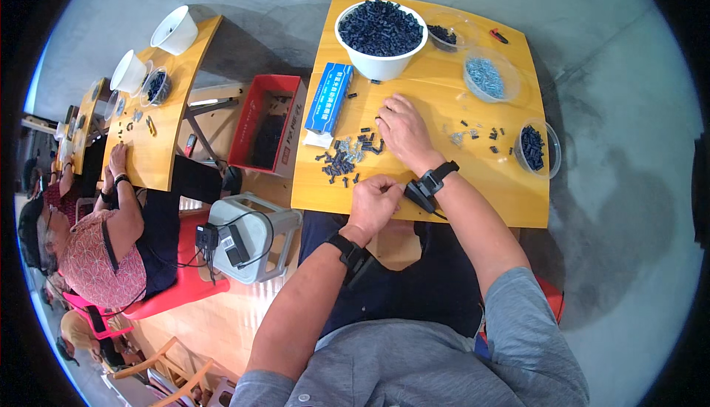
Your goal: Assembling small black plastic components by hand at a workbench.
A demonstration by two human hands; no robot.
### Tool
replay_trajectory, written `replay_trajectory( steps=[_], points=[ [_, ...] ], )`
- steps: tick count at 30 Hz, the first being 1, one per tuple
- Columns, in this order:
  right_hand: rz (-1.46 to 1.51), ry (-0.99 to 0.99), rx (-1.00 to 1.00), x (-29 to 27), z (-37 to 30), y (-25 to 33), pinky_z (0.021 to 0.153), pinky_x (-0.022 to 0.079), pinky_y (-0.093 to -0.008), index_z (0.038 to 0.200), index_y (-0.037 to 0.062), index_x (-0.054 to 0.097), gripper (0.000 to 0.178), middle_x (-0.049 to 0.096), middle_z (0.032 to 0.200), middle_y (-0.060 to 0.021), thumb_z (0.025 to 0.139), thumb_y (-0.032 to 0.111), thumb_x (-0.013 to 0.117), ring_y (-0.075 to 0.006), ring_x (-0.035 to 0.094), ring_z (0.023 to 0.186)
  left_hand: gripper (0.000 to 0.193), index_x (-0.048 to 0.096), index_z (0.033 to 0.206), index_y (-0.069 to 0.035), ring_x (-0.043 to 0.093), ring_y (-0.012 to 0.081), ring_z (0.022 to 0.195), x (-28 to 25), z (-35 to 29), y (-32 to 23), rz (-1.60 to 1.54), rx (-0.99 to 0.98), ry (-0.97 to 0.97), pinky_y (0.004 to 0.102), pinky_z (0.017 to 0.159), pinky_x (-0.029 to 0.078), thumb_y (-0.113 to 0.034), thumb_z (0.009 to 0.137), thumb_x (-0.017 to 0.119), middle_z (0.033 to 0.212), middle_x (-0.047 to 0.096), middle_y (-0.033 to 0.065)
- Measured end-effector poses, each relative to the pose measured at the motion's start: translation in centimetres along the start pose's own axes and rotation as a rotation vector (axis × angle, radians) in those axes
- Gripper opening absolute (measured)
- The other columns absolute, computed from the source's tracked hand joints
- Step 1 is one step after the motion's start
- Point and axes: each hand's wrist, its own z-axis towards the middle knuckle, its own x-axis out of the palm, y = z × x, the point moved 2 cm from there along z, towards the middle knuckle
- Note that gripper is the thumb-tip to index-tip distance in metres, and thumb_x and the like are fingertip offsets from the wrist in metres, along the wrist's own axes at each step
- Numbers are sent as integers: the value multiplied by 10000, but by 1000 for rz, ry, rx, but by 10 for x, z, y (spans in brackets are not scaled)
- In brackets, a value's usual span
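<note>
Both my hands are at the near half of the yellow wooden table (444, 177). My left hand (373, 203) is closed at the near edge, thumb and fingertips pinched together; whatever they hold is too small to make out. Farther in, my right hand (405, 132) rests on the tabletop with its fingers curled, and anything in them is hidden. Left of my right hand lies a loose pile of small black plastic parts (340, 163) mixed with silver screws (358, 148). A blue box (329, 100) with a white flap stands behind that pile.
A white bucket (381, 63) heaped with black parts stands at the back. Clear tubs hold silver screws (484, 75) and black parts (532, 148) on the right. A red crate (251, 122) and a grey stool (251, 237) are at left, where a co-worker (111, 251) sits.
</note>
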Motion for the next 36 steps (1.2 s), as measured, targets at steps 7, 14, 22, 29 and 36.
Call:
replay_trajectory(
  steps=[7,14,22,29,36],
  points=[
    [72,13,-20,-9,-19,8,992,393,-441,831,-19,606,105,598,990,-187,790,77,612,-379,524,1063,154,641,790,33,578,100,520,-1,4,3,28,11,19,245,483,470,-114,837,644,638,624,53],
    [110,36,-27,-15,-26,22,994,390,-442,855,-28,602,117,601,995,-193,818,82,585,-376,527,1053,152,646,808,26,576,96,517,-1,6,7,-2,21,14,237,473,464,-122,842,650,651,625,45],
    [280,29,39,-14,-12,20,882,455,-424,940,-46,580,153,608,973,-209,843,65,541,-377,558,990,158,661,804,37,569,91,503,2,3,1,-4,12,-18,245,476,456,-118,831,666,642,633,51],
    [356,18,36,-9,-3,14,849,465,-429,964,-50,574,162,609,987,-218,837,37,520,-381,570,966,155,667,805,41,603,125,506,4,5,2,9,55,-62,266,495,484,-112,828,649,637,640,93],
    [119,34,-126,-6,31,0,844,460,-435,984,-42,584,220,608,1038,-213,779,-11,508,-382,557,968,168,666,830,43,580,99,535,2,4,-2,20,34,-13,251,506,468,-125,839,661,656,639,58]
  ],
)
